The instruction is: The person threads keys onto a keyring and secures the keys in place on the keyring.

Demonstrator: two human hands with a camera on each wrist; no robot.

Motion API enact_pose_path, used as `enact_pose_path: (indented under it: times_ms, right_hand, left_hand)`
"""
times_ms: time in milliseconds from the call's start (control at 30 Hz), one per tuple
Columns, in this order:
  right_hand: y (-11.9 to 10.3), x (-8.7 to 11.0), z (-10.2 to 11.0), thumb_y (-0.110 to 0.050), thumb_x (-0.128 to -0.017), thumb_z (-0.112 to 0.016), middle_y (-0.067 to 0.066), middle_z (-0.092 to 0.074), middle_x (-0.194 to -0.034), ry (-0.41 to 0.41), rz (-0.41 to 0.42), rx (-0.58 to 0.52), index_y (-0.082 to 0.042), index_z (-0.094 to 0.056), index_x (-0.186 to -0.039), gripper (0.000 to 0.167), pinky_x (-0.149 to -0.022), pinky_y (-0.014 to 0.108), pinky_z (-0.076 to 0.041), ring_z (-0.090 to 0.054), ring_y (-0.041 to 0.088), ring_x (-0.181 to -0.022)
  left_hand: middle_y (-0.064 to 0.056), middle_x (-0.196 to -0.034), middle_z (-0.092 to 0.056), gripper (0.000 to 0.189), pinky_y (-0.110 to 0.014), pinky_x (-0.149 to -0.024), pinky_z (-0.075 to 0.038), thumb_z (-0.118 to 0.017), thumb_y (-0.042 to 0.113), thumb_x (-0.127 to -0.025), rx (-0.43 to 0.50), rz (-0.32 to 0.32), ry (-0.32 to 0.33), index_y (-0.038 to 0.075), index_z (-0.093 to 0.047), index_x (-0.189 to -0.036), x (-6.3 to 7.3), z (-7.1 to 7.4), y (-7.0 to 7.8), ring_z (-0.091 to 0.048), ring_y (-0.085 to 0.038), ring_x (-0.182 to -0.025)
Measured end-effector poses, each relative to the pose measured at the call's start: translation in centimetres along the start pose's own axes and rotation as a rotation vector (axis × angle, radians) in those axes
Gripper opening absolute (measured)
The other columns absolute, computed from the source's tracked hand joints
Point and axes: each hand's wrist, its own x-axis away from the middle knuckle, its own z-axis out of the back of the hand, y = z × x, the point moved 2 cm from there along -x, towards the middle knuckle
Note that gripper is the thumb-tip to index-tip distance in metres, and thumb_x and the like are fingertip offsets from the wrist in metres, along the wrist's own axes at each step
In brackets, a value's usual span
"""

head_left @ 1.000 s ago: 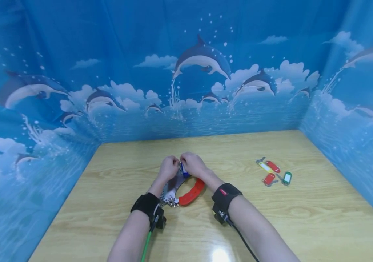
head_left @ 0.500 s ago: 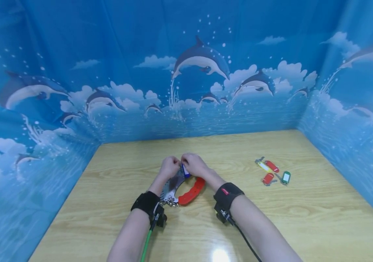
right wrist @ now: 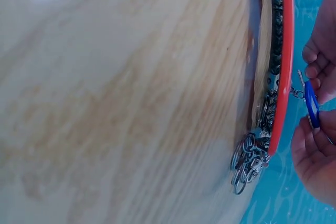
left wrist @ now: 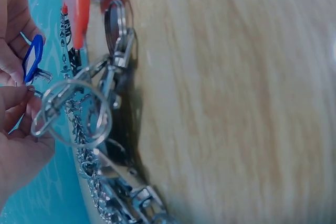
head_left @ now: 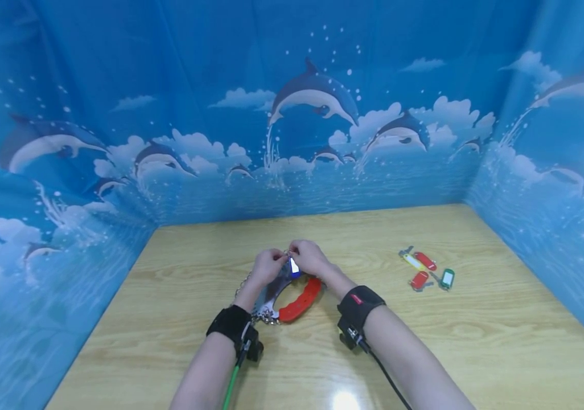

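Table (head_left: 179,319), nearer left edge than right: pinching blue key tag (head_left: 295,267) with right hand (head_left: 308,257), metal link (left wrist: 35,92) with left hand (head_left: 267,266).

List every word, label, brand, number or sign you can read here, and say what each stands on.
No text can be read.
Red label on the right wrist's black strap: too small and blurred.
Blue tag, yellow tag, green tag: pale panels, no writing legible.
Red tags: nothing legible.
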Motion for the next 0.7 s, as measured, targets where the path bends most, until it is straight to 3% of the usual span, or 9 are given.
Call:
enact_pose_path:
  times_ms: [200, 300, 433, 700]
  right_hand:
    - [0.13, 0.04, -0.13, -0.008, -0.092, -0.054, 0.002, -0.057, -0.075, -0.017, 0.027, -0.010, -0.005, -0.064, -0.091, 0.010, -0.059, 0.027, -0.041, -0.049, 0.013, -0.064]
    - [0.17, 0.03, -0.20, -0.007, -0.091, -0.055, 0.003, -0.059, -0.077, -0.009, 0.057, 0.014, -0.005, -0.064, -0.090, 0.010, -0.061, 0.028, -0.042, -0.050, 0.014, -0.066]
    - [0.11, 0.02, -0.35, -0.006, -0.091, -0.055, 0.003, -0.060, -0.079, -0.008, 0.082, 0.023, -0.006, -0.065, -0.089, 0.010, -0.063, 0.028, -0.043, -0.052, 0.014, -0.068]
    - [0.03, 0.27, -0.39, -0.006, -0.092, -0.054, 0.006, -0.062, -0.084, -0.008, 0.156, 0.059, -0.006, -0.065, -0.091, 0.012, -0.070, 0.031, -0.046, -0.057, 0.019, -0.078]
  left_hand:
    - [-0.006, -0.073, -0.058, 0.015, -0.025, -0.057, -0.040, -0.055, 0.008, -0.088, 0.003, 0.020, 0.026, -0.002, -0.065, -0.085, -0.13, -0.11, 0.01, -0.050, -0.016, -0.065]
    - [-0.006, -0.072, -0.058, 0.014, -0.025, -0.056, -0.039, -0.055, 0.008, -0.087, -0.014, -0.001, 0.040, -0.002, -0.065, -0.082, -0.14, -0.01, 0.18, -0.050, -0.017, -0.065]
    - [-0.006, -0.070, -0.056, 0.015, -0.025, -0.054, -0.038, -0.054, 0.007, -0.087, -0.017, -0.022, 0.034, -0.002, -0.064, -0.081, -0.10, 0.14, 0.17, -0.049, -0.016, -0.062]
    - [-0.007, -0.071, -0.055, 0.015, -0.025, -0.052, -0.037, -0.054, 0.008, -0.087, -0.030, 0.014, 0.018, -0.002, -0.063, -0.081, -0.22, 0.15, 0.01, -0.047, -0.017, -0.061]
